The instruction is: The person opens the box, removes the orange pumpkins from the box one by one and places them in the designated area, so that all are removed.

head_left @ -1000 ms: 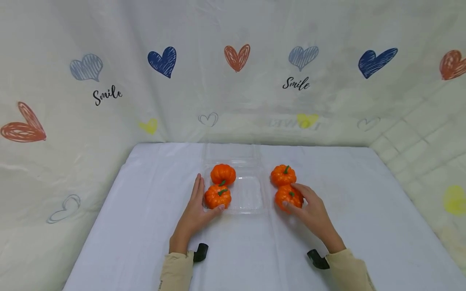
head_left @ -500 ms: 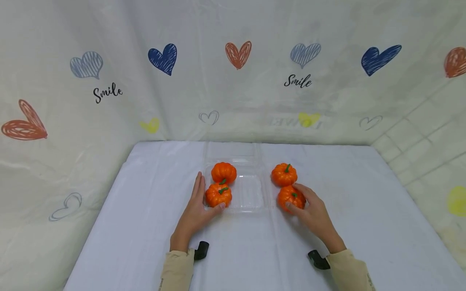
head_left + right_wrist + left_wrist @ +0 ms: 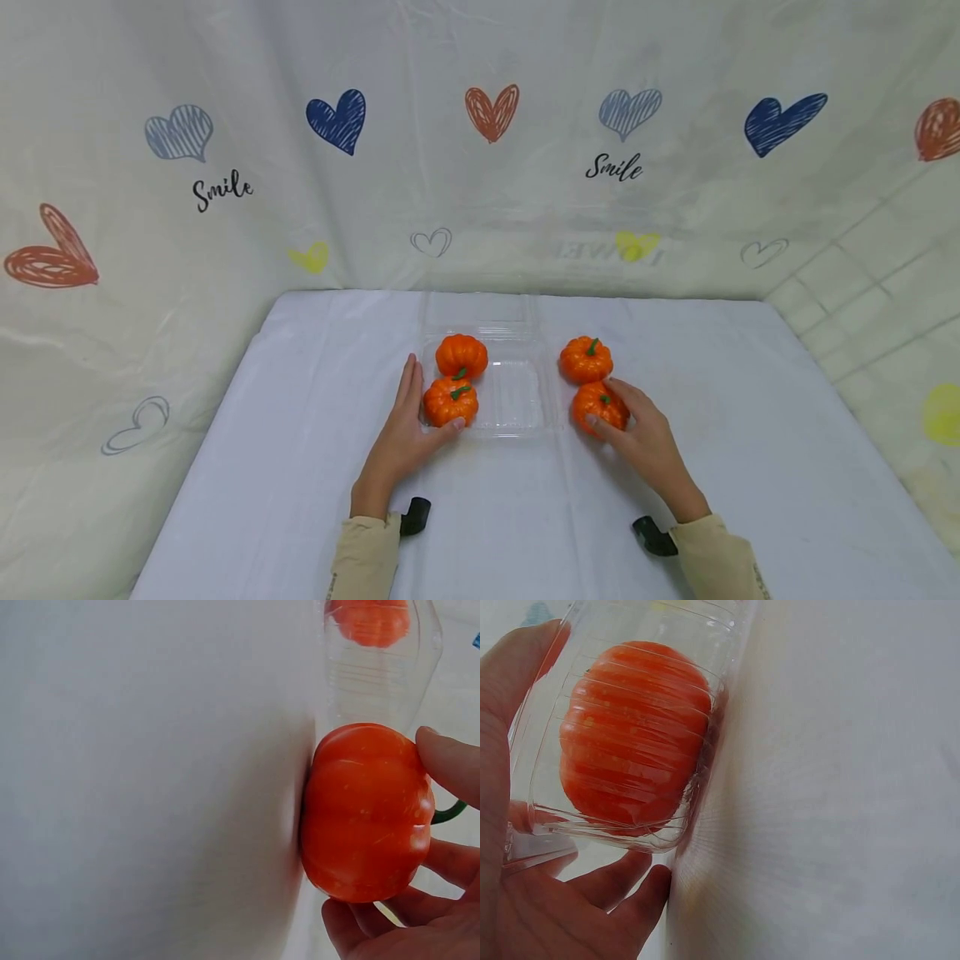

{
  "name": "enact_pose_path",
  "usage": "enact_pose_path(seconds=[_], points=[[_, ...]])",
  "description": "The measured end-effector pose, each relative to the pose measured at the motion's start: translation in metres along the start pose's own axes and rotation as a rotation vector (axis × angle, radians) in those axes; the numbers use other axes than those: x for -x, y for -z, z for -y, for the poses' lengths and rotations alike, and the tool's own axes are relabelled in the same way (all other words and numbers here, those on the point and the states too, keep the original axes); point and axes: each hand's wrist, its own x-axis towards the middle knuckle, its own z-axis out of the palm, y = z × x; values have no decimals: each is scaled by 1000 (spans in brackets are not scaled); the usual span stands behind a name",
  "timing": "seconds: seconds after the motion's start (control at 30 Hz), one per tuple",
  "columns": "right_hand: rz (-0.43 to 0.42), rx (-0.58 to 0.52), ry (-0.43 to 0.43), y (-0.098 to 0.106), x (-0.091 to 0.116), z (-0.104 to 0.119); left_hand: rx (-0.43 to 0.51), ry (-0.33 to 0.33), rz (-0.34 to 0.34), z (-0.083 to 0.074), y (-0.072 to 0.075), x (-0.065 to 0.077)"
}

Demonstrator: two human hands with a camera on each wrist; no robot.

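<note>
My left hand (image 3: 401,442) holds the near left corner of an open clear plastic clamshell container (image 3: 513,400), fingers along its left side and thumb at the front rim. Two orange toy pumpkins with green stems sit in its left half: a near pumpkin (image 3: 450,402) and a far pumpkin (image 3: 461,357), the latter with its stem toward me. To the right of the container, my right hand (image 3: 648,437) grips a third pumpkin (image 3: 367,817) between thumb and fingers, low at the white cloth. Just behind it stands another pumpkin (image 3: 587,361), stem up.
The container's hinged lid (image 3: 476,312) lies open toward the back of the table (image 3: 750,467), which has a white cloth. Behind it hangs a pale curtain (image 3: 525,192) printed with hearts and words. Black wrist mounts stick out inward from both sleeves.
The right hand and its pumpkin have shifted slightly to the right. The head view has tipped a little. The left hand and container have stayed in place.
</note>
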Motion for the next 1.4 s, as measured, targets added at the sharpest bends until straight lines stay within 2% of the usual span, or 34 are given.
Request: enact_pose_path(seconds=[0.63,1.07,1.27,1.4], points=[[5,14,4,5,-3,4,2,16,10,-1,0,-1],[33,-83,-53,23,-18,30,2,7,9,0,1,-1],[20,-143,-16,23,-25,47,9,11,10,-2,1,1],[43,-187,16,20,-34,61,10,7,6,-2,1,1]])
